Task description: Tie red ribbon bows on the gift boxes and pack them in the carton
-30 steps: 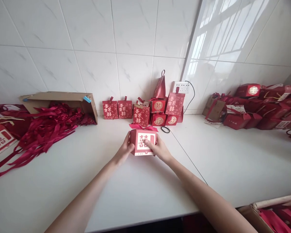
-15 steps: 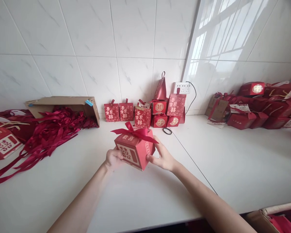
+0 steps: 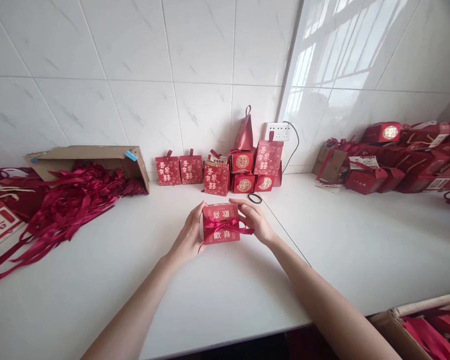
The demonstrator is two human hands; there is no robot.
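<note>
Grip of the left hand [image 3: 188,233] and right hand [image 3: 256,221] is spanning the bow-tied box [image 3: 222,236], fingers partly spread at its sides, between the tabletop [image 3: 210,295]'s front and back edges; its card is probably feeling light, stiff yet crushable, favouring side holds clear of the ribbon bow [image 3: 221,226]; black band [image 3: 255,202] and small boxes [image 3: 243,183] are blocking the back edge

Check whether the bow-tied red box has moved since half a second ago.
Yes: judged against the black ring, the red box has shifted right, toward it, and turned so its bow shows more squarely in view.
</note>
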